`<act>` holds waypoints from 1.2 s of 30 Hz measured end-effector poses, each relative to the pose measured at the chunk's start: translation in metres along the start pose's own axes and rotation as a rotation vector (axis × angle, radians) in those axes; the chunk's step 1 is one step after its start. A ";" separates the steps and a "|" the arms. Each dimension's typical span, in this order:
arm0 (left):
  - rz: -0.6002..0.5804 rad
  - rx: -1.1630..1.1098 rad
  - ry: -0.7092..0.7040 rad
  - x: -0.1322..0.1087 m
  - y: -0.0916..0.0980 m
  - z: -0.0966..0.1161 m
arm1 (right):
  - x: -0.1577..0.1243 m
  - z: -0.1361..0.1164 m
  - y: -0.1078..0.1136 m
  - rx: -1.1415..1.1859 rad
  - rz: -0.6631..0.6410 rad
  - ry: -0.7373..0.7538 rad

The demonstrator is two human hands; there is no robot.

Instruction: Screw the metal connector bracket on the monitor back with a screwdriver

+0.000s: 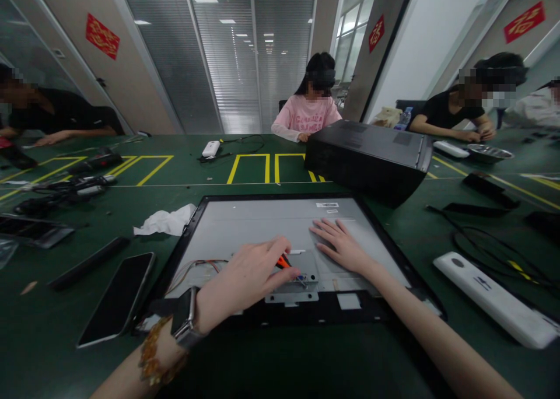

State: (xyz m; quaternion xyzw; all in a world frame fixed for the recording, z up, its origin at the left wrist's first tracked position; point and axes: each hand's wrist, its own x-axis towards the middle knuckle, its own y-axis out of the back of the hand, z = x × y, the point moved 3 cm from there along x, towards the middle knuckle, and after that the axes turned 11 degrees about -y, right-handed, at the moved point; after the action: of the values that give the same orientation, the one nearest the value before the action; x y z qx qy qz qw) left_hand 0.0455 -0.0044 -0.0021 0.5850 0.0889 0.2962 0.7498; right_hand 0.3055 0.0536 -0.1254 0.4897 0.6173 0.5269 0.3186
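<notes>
A flat display panel [262, 215] with a grey metal back and black frame lies in front of me. My left hand [251, 270], wearing a watch [187, 317] and an amber bracelet [158, 352], is closed around an orange-and-black handled tool [283, 262]. Its kind is mostly hidden by my fingers. Below the fingertips is a small metal bracket [292, 297] at the panel's near edge, with thin wires [192, 266] running off to the left. Fingers spread, my right hand [343, 248] rests flat on the panel's back, holding nothing.
Left of the panel lie a smartphone [118, 300], a black bar [90, 263] and crumpled tissue [164, 221]. A large black casing [367, 154] stands beyond it. At right are a white elongated device [494, 300] and black cables [476, 244]. Several people sit around the green table.
</notes>
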 end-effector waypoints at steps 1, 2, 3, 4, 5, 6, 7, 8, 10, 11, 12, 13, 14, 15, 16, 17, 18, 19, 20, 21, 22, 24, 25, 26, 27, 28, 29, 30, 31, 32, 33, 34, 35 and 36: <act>-0.006 0.022 0.009 0.000 -0.001 -0.002 | 0.000 0.000 0.000 0.000 0.000 0.000; -0.013 0.035 0.016 0.000 -0.002 -0.003 | 0.000 0.000 0.000 0.000 0.000 0.001; -0.022 0.040 0.019 0.001 -0.002 -0.003 | 0.000 0.000 0.000 0.000 -0.002 0.002; -0.028 0.037 0.015 0.001 -0.002 -0.003 | 0.000 0.000 0.001 -0.001 -0.003 0.002; -0.032 0.028 0.008 0.001 -0.001 -0.002 | 0.000 0.000 0.001 0.000 -0.004 0.002; -0.033 0.015 0.000 0.001 0.000 -0.001 | 0.000 -0.001 0.001 0.000 -0.004 0.002; -0.035 -0.001 -0.008 0.001 0.002 0.001 | 0.000 -0.001 0.001 0.001 -0.003 0.002; -0.039 -0.017 -0.013 0.001 0.003 0.003 | 0.000 -0.001 0.001 0.003 -0.002 0.003; -0.051 -0.040 -0.009 0.001 0.006 0.006 | 0.000 -0.001 0.001 0.007 0.005 0.006; -0.062 -0.049 -0.003 0.001 0.007 0.007 | 0.000 -0.001 0.001 0.009 0.006 0.008; -0.077 -0.058 0.001 0.001 0.008 0.007 | 0.000 -0.001 0.001 0.010 0.007 0.010; -0.090 -0.063 0.004 0.001 0.008 0.008 | 0.000 -0.001 0.001 0.010 0.007 0.010; -0.100 -0.067 0.002 0.001 0.009 0.008 | 0.000 -0.001 0.001 0.009 0.005 0.010; -0.107 -0.068 -0.004 0.001 0.009 0.008 | 0.000 -0.001 0.001 0.006 0.003 0.007; -0.108 -0.068 -0.013 0.001 0.008 0.008 | 0.000 -0.001 0.001 0.004 0.002 0.004; -0.101 -0.066 -0.023 0.001 0.008 0.008 | 0.000 -0.001 0.000 0.002 0.002 0.003; -0.089 -0.063 -0.033 0.001 0.007 0.008 | 0.000 0.000 0.000 0.001 0.002 0.003; -0.075 -0.058 -0.042 0.001 0.006 0.007 | 0.000 0.000 0.000 0.000 0.002 0.004; -0.063 -0.049 -0.046 0.001 0.005 0.005 | 0.000 0.000 0.000 0.000 0.002 0.006; -0.054 -0.038 -0.047 0.001 0.004 0.004 | 0.000 0.000 0.000 0.001 0.002 0.008; -0.048 -0.026 -0.046 0.001 0.002 0.002 | 0.000 0.001 0.000 0.002 0.002 0.009; -0.045 -0.026 -0.045 0.001 0.000 0.000 | 0.000 0.001 0.000 0.006 0.003 0.010; -0.047 -0.039 -0.048 0.001 0.000 0.000 | 0.000 0.002 -0.001 0.008 0.004 0.011; -0.052 -0.058 -0.056 0.001 0.000 0.001 | 0.000 0.002 -0.001 0.009 0.005 0.011; -0.056 -0.077 -0.064 0.001 0.001 0.002 | 0.000 0.002 -0.001 0.009 0.005 0.011; -0.061 -0.091 -0.070 0.001 0.002 0.004 | 0.000 0.002 -0.001 0.008 0.004 0.011; -0.066 -0.101 -0.074 0.001 0.003 0.005 | 0.000 0.002 -0.002 0.008 0.003 0.011; -0.070 -0.111 -0.075 0.001 0.005 0.007 | 0.000 0.002 -0.002 0.007 0.004 0.012; -0.074 -0.129 -0.075 0.001 0.006 0.008 | 0.000 0.002 -0.002 0.007 0.006 0.012; -0.077 -0.157 -0.077 0.001 0.008 0.010 | 0.000 0.002 -0.002 0.006 0.008 0.013; -0.078 -0.193 -0.081 0.001 0.008 0.011 | 0.000 0.002 -0.002 0.006 0.009 0.014; -0.081 -0.233 -0.087 0.001 0.009 0.012 | 0.000 0.002 -0.002 0.005 0.008 0.015; -0.082 -0.270 -0.093 0.001 0.009 0.013 | 0.000 0.002 -0.002 0.003 0.006 0.015; -0.082 -0.301 -0.100 0.000 0.010 0.013 | 0.000 0.002 -0.001 0.001 0.003 0.015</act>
State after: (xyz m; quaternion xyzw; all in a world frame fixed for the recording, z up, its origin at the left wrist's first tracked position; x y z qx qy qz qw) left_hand 0.0489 -0.0138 0.0109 0.4759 0.0297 0.2458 0.8439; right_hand 0.3068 0.0547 -0.1272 0.4867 0.6193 0.5306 0.3131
